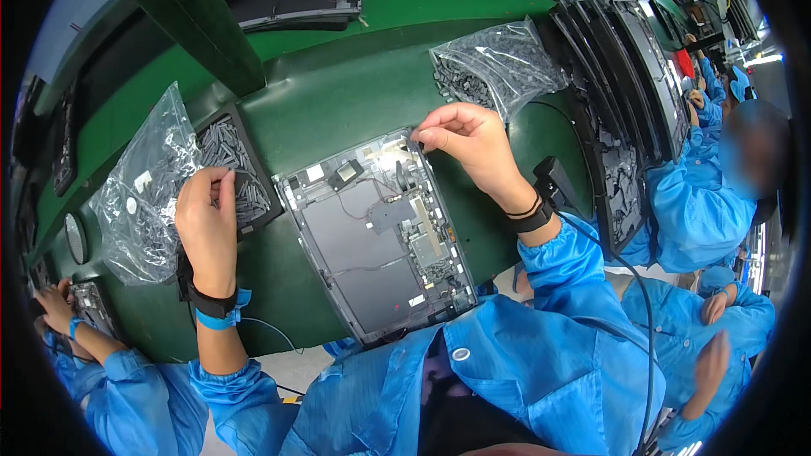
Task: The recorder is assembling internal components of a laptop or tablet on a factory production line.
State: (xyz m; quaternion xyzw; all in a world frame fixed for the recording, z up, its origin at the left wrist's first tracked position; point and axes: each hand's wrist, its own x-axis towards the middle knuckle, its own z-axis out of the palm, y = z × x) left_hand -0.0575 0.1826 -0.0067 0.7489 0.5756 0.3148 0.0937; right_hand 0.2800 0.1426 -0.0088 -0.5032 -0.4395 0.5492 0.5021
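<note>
An opened tablet-like device [346, 241] lies in front of me, its circuit boards, wires and a large dark panel exposed. At its far right corner my right hand [473, 148] pinches a small black piece [420, 144] between thumb and fingertips. My left hand [207, 224] hovers by a dark tray [263, 171] of small dark strips, thumb and fingers drawn together. Whatever those fingers hold, if anything, is too small to make out. Beside that hand, a clear plastic bag [139, 194] contains more dark pieces.
Another clear bag [498, 67] of dark bits sits farther back. Stacked black trays [617, 93] with parts line the right side. A green post [182, 17] rises at the far left. A black cable [629, 274] runs past my right arm. Co-workers in blue [701, 211] sit nearby.
</note>
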